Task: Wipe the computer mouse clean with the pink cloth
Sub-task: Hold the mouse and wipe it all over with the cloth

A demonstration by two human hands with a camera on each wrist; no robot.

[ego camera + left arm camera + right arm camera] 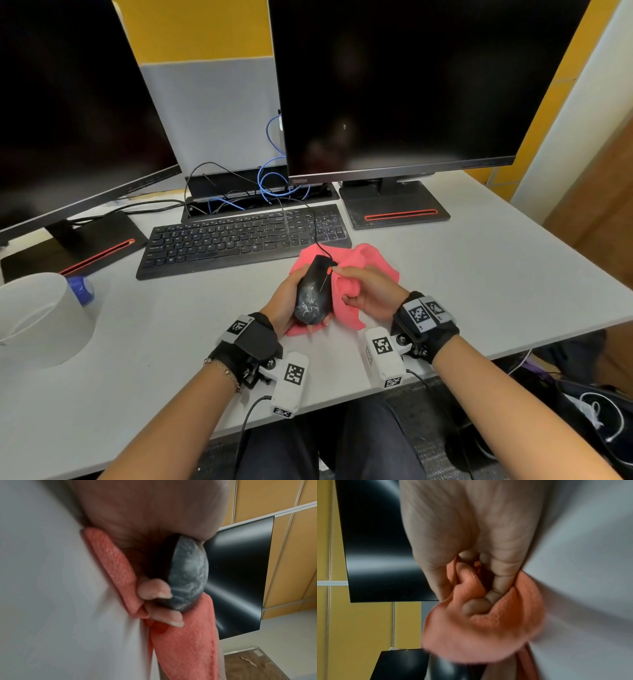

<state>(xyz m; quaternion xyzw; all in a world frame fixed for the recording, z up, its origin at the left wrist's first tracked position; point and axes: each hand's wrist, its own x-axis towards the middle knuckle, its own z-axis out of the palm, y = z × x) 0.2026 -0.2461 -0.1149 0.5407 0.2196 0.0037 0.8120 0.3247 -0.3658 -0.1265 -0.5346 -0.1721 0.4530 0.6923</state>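
Observation:
A black wired computer mouse with whitish smears on its back lies in my left hand, whose fingers curl around it from below. In the left wrist view the smeared mouse shows with my fingertips against its edge. The pink cloth lies bunched on the desk under and to the right of the mouse. My right hand grips a fold of the cloth right beside the mouse. The right wrist view shows the cloth gathered in the curled fingers.
A black keyboard lies just behind the hands, with two dark monitors on stands further back and cables between them. A white roll and a blue-capped bottle stand at the left. The desk edge runs close to my wrists.

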